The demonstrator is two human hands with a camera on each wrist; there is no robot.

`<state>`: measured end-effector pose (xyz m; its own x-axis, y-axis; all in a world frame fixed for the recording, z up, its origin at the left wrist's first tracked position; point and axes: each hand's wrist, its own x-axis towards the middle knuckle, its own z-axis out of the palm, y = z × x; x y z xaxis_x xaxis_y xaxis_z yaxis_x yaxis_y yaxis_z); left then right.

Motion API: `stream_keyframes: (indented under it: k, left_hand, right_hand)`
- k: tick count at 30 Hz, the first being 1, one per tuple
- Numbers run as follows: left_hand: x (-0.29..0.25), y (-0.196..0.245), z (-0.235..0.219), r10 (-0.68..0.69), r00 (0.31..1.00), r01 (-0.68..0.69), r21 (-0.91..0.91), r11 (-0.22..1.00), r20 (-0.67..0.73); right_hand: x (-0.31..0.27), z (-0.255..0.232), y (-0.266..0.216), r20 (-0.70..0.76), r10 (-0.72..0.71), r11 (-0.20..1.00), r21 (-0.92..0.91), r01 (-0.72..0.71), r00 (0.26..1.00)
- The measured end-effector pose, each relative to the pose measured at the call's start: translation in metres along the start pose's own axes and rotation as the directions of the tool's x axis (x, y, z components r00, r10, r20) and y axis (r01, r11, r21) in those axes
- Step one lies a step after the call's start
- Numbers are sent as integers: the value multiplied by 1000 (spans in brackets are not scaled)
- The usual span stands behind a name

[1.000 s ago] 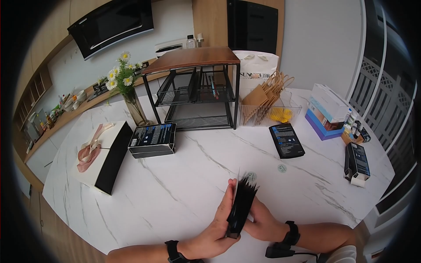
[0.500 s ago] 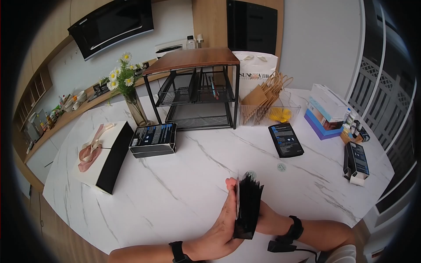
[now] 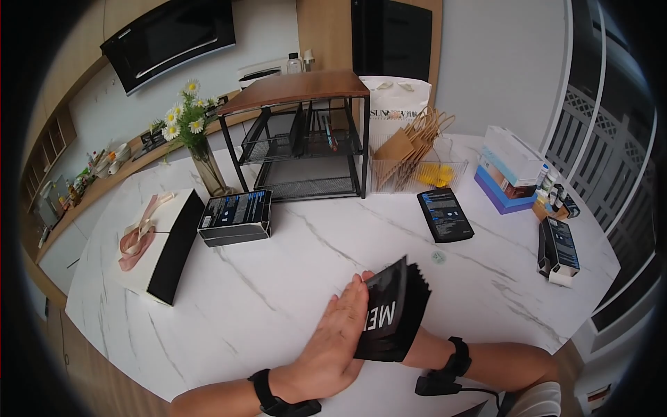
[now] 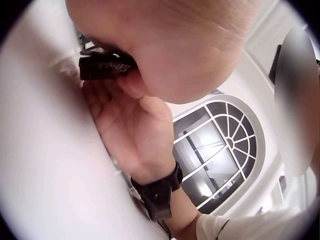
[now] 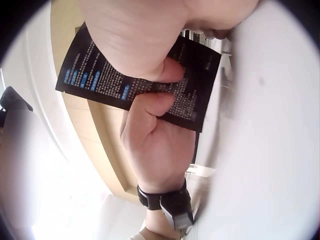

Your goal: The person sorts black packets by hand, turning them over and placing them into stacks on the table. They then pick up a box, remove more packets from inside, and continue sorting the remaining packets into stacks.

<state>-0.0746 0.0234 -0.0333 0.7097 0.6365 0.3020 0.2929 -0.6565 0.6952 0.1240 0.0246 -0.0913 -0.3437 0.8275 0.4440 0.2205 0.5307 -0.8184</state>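
Both hands hold a stack of black sachets low over the near middle of the table. Large white letters show on its front face, and the thin edges fan out at the upper right. My left hand lies along the left side of the stack, fingers extended across the front. From behind and to the right, my right hand grips the stack and is mostly hidden by it in the head view. In the right wrist view, both thumbs press the printed back of a sachet, which carries small text and blue labels.
Black boxes stand at the left and right; another black pack lies ahead. A ribboned white box is far left. Behind are a flower vase, a mesh shelf, a clear bin and stacked boxes.
The stack has turned from edge-on, so its lettered front face now shows. My left hand has rolled, bringing its back into view. The head view has shifted slightly.
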Motion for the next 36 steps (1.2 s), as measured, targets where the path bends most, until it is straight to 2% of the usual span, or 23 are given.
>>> stream_keyframes:
  k: [2, 3, 4, 6, 7, 11, 12, 13, 14, 16, 17, 19, 20, 22, 24, 26, 27, 29, 30, 32, 34, 35, 36]
  left_hand:
    - [0, 6, -13, -38, 999, 33, 241, 970, 17]
    - [0, 6, -17, -48, 999, 44, 310, 950, 5]
    - [0, 6, -21, -49, 999, 45, 311, 949, 4]
    - [0, 5, -26, -88, 995, 59, 459, 887, 41]
    - [-1, 4, -27, -90, 995, 61, 459, 887, 41]
    - [-1, 0, -23, -98, 987, 30, 447, 894, 129]
    - [-2, 0, -22, -104, 982, 22, 444, 896, 159]
    - [-3, -1, -21, -106, 981, 24, 439, 898, 164]
    - [-3, -1, -21, -88, 982, -2, 484, 875, 164]
    - [-3, -1, -21, -72, 983, -28, 524, 851, 169]
    - [-3, -2, -20, -65, 983, -41, 546, 837, 174]
    - [-4, -2, -19, -64, 981, -51, 558, 828, 185]
    - [-4, 0, -19, -60, 981, -57, 577, 815, 182]
    - [-5, 1, -18, -61, 981, -62, 590, 805, 185]
    - [-5, 0, -18, -52, 984, -64, 600, 798, 173]
    - [-5, 0, -19, -45, 984, -68, 596, 800, 173]
    - [-4, 0, -21, -45, 984, -71, 618, 783, 170]
    - [-2, -1, -26, -44, 986, -71, 645, 761, 160]
    - [0, 0, -30, -57, 995, -14, 659, 752, 87]
    - [2, -6, -34, -73, 994, 112, 698, 707, -86]
    - [4, -13, -37, -55, 959, 235, 666, 708, -279]
    - [3, -18, -37, -45, 957, 233, 669, 706, -285]
    - [1, -25, -35, -84, 920, 305, 562, 769, -384]
  right_hand:
    - [-2, -2, 2, 74, 2, 996, -93, 5, 997]
    - [2, -4, -7, 77, 88, 996, -18, -87, 993]
    - [5, -10, -8, 78, 87, 996, -17, -86, 993]
    - [5, -24, -7, 155, 148, 989, -12, -148, 977]
    - [4, -26, -6, 104, 301, 930, 188, -316, 948]
    - [9, -40, 1, 93, 259, 939, 209, -274, 961]
    - [12, -39, 12, 70, 467, 709, 566, -420, 882]
    - [14, -39, 17, 131, 642, 346, 830, -438, 756]
    - [14, -43, 18, 133, 648, 340, 831, -441, 750]
    - [25, -57, 6, 386, 508, 189, 822, -537, 770]
    - [29, -60, -1, 388, 514, 182, 822, -539, 765]
    - [35, -62, -11, 479, 522, 33, 816, -578, 706]
    - [35, -65, -11, 481, 528, 23, 816, -578, 700]
    - [34, -68, -6, 588, 449, 27, 744, -668, 673]
    - [30, -68, -2, 611, 390, -17, 753, -658, 688]
    - [30, -65, -4, 529, 370, 399, 652, -645, 764]
    - [34, -66, -13, 546, 419, 318, 661, -680, 726]
    - [32, -65, -8, 522, 480, 356, 618, -701, 705]
    - [32, -66, -7, 491, 541, 389, 574, -720, 683]
    - [35, -63, -17, 470, 549, 386, 592, -708, 691]
    - [33, -60, -18, 425, 509, 452, 608, -653, 748]
    - [34, -59, -20, 397, 513, 489, 593, -639, 761]
    - [33, -57, -18, 393, 508, 498, 592, -634, 766]
